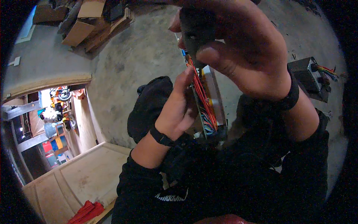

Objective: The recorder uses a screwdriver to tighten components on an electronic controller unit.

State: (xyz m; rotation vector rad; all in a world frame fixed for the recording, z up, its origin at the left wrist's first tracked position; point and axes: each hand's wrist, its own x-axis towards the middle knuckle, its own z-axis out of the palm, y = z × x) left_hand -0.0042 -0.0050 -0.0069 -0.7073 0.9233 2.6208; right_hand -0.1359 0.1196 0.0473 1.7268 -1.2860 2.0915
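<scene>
My right hand [253, 52] is raised close to the camera. Its thumb and fingers are closed around a dark, blocky object [197, 31] whose kind is lost in shadow. Lower and to the left, my left hand [177, 106] has its thumb pointing up near the lower end of that object. Its other fingers are hidden, so I cannot tell whether they grip anything. Behind both hands lies a long, narrow open housing [219, 100]. A bundle of red wires [201, 93] runs along it, with blue, green and white wires [209, 128] at its near end.
A dark metal box [304, 72] with multicoloured wires [326, 70] stands on the concrete floor at right. Torn cardboard boxes [87, 26] lie at the far left. A wooden door panel [93, 175] with a red cloth [87, 212] is at lower left, below a doorway.
</scene>
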